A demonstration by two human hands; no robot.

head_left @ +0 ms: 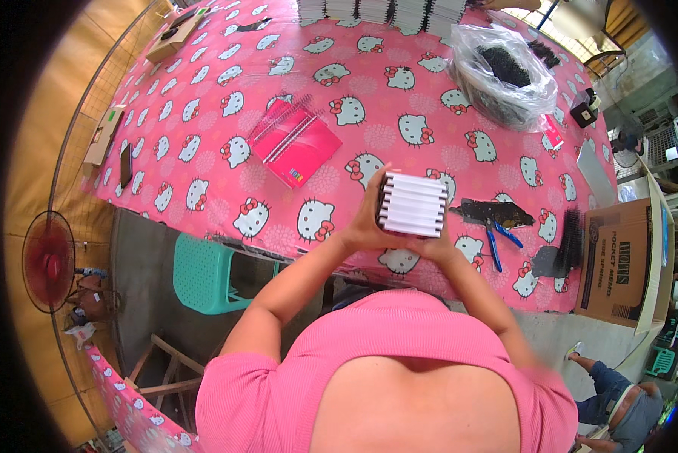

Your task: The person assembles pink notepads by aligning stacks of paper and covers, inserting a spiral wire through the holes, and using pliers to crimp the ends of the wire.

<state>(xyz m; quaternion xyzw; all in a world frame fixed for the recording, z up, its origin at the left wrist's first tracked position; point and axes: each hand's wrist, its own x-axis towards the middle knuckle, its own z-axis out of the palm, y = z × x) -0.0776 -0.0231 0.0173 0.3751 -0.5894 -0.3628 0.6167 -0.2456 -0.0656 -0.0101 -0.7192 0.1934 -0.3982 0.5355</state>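
A compact stack of small spiral-bound memo pads is held over the near part of the table, white page edges up and dark bindings along the left and right sides. My left hand is closed round its left side and lower edge. On the lower right, my right hand grips the same stack, its fingers partly hidden. Just right of it lie blue-handled cutters, beside a dark patch on the cloth. Two pink notebooks with a loose wire coil lie farther off to the left.
Stacked notebooks line the far edge. A clear plastic bag holds black coils; more black coils lie near the right edge, by a cardboard box. A green stool stands left. Another person is at lower right.
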